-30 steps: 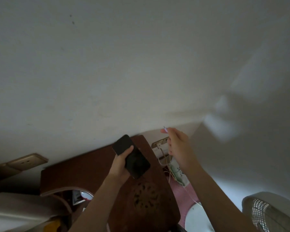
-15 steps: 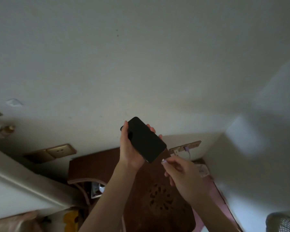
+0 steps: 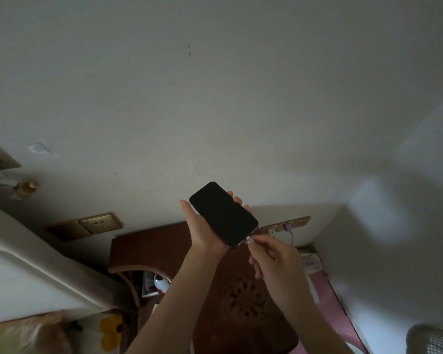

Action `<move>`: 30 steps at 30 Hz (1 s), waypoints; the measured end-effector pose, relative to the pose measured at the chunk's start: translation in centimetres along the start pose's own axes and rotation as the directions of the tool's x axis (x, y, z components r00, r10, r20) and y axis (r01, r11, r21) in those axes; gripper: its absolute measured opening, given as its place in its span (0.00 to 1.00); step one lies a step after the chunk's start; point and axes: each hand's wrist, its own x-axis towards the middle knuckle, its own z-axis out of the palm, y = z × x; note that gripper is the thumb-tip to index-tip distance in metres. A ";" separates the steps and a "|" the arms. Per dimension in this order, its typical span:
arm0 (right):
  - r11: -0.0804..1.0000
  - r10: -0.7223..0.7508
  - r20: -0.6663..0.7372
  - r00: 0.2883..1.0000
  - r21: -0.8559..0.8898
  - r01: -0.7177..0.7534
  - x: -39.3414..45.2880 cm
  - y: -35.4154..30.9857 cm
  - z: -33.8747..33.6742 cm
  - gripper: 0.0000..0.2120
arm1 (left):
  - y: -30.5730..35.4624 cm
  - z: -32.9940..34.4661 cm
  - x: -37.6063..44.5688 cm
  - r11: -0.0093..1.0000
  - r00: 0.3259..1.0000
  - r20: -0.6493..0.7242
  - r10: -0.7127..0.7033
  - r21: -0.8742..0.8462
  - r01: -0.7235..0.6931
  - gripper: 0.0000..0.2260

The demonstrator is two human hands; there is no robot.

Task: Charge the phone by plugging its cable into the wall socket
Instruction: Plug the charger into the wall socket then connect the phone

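Phone (image 3: 223,214) sits in my left hand (image 3: 202,227), screen dark and facing the camera, held up in front of the pale wall (image 3: 215,98). My palm cradles its left edge and back, and three fingertips (image 3: 237,200) curl round the far edge, so that hand is gripping the phone. It is tilted, its bottom end pointing down and to the right.

My right hand (image 3: 274,259) pinches the lilac plug end of the cable (image 3: 250,240) between thumb and forefinger, fingers curled round it. The plug tip is right at the phone's bottom edge, touching or just short of the port; I cannot tell whether it is seated.

Behind the phone, low on the wall, a gold wall socket strip (image 3: 288,223) carries a lilac charger plug (image 3: 288,227), with a length of the cable hanging down from it. It lies just beyond my right hand, apart from it. A second gold socket plate (image 3: 101,223) is further left on the same wall, with nothing plugged into it that I can see.

Below both hands is a dark brown wooden bench (image 3: 151,245) with a carved pattern in its top. A white bed headboard (image 3: 23,272) fills the lower left, and part of a fan grille (image 3: 435,341) shows at the bottom right corner.
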 end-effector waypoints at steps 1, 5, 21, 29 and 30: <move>1.000 0.001 -0.007 1.000 -0.006 -0.001 0.0 0.0 -0.1 0.10 | 0.0 -0.1 0.0 1.000 1.000 -0.005 0.000 0.003 0.000 0.39; 0.998 0.016 0.028 0.999 -0.061 -0.014 0.0 -0.1 -0.3 0.08 | -0.1 -0.2 0.2 0.998 0.998 -0.051 0.036 0.062 -0.033 0.36; 0.942 0.333 0.205 0.920 -0.101 -0.319 1.8 5.5 0.6 0.10 | -1.1 -6.9 2.0 0.916 0.933 -0.355 0.063 0.392 0.087 0.37; 0.826 0.373 0.117 0.921 -0.493 -0.272 3.4 12.0 3.7 0.23 | -2.6 -11.1 4.1 0.697 0.872 -0.391 0.293 0.712 0.086 0.10; 0.806 0.380 0.098 0.920 -0.522 -0.278 3.4 12.7 4.2 0.27 | -3.0 -11.8 4.3 0.674 0.861 -0.410 0.299 0.730 0.114 0.11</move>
